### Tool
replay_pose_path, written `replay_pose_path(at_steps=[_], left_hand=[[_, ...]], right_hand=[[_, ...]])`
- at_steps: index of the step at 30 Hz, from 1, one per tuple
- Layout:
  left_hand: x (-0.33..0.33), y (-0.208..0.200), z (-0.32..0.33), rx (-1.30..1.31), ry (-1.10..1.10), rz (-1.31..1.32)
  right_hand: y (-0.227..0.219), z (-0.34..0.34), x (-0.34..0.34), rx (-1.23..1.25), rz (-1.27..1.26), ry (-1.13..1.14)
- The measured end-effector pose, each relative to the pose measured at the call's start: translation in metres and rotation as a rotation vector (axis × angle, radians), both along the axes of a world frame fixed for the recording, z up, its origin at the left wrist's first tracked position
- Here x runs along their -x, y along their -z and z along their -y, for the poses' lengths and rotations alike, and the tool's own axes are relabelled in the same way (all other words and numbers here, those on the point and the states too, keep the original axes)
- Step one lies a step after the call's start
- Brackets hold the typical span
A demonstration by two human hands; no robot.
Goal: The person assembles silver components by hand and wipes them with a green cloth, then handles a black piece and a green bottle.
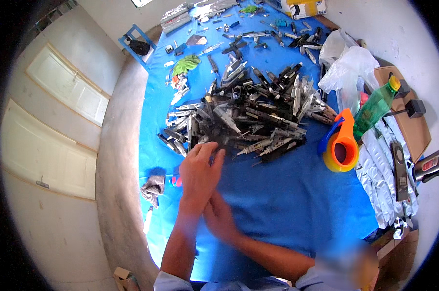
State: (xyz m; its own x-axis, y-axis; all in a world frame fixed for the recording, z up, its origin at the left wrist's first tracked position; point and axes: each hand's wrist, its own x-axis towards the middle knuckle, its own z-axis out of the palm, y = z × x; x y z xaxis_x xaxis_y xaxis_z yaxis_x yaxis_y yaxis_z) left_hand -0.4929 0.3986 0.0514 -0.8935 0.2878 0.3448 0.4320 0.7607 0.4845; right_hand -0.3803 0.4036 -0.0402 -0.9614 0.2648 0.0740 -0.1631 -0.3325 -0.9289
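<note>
My left hand (200, 169) is over the blue-covered table at the near edge of a large heap of slender black and silver pen-like parts (258, 106). Its thumb and fingers are apart, and I see nothing held between them. Just beyond the fingertips, a dark patch of the heap is smeared by motion. My right hand (220, 216) is tucked close behind the left wrist. Its fingers are mostly hidden there, so whether it holds anything does not show.
Right of the heap sit an orange-and-yellow tape dispenser (343, 145), a green bottle (377, 106) and silvery packets (374, 165). A grey cloth (154, 188) lies at the table's left edge. Farther back are a green cloth (186, 64) and scattered small parts.
</note>
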Motion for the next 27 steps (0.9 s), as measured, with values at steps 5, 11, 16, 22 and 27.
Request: replay_pose_path(at_steps=[5, 11, 16, 22, 27], left_hand=[[0.024, 0.001, -0.005, 0.051, -0.006, -0.088], [0.032, -0.009, -0.03, 0.025, 0.105, -0.144], [0.032, -0.009, -0.051, 0.079, 0.238, -0.265], [0.022, -0.014, -0.047, 0.246, 0.19, -0.235], [0.026, -0.002, -0.011, 0.329, 0.086, -0.221]], right_hand=[[-0.006, -0.003, -0.002, -0.085, 0.024, -0.024], [-0.012, -0.008, 0.0, -0.113, 0.161, -0.116], [-0.001, 0.003, -0.001, -0.043, 0.151, -0.157], [0.019, 0.014, 0.001, -0.023, 0.031, -0.085], [0.001, 0.008, -0.001, 0.003, 0.046, -0.1]])
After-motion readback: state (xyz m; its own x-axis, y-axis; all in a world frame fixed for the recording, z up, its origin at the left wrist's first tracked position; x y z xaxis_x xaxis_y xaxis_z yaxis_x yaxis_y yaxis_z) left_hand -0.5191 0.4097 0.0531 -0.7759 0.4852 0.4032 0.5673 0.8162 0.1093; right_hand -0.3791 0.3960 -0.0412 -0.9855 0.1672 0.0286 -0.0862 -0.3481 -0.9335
